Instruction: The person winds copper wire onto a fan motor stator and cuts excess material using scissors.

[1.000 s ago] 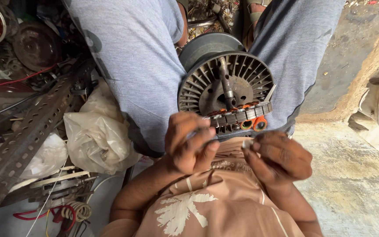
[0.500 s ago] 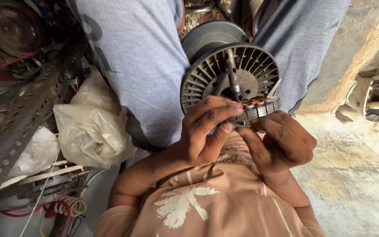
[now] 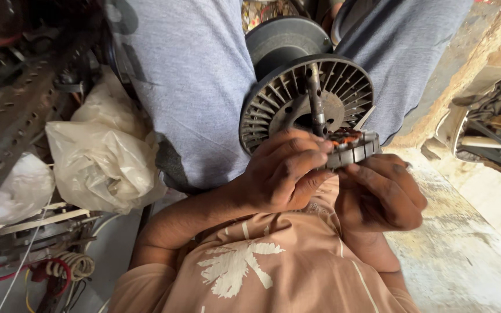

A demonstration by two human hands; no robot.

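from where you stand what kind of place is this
Probably a small motor or fan repair workshop. Both hands, left hand and right hand, hold a wound stator against a finned motor rotor. Loose wires and a perforated metal bar lie alongside.

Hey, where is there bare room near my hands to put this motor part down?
Bare room: the pale concrete slab at right, beside the right hand. Crowded at left: crumpled clear plastic bags, perforated grey metal rail, coiled wires. Both hands, left hand included, hold the grey copper-wound stator.
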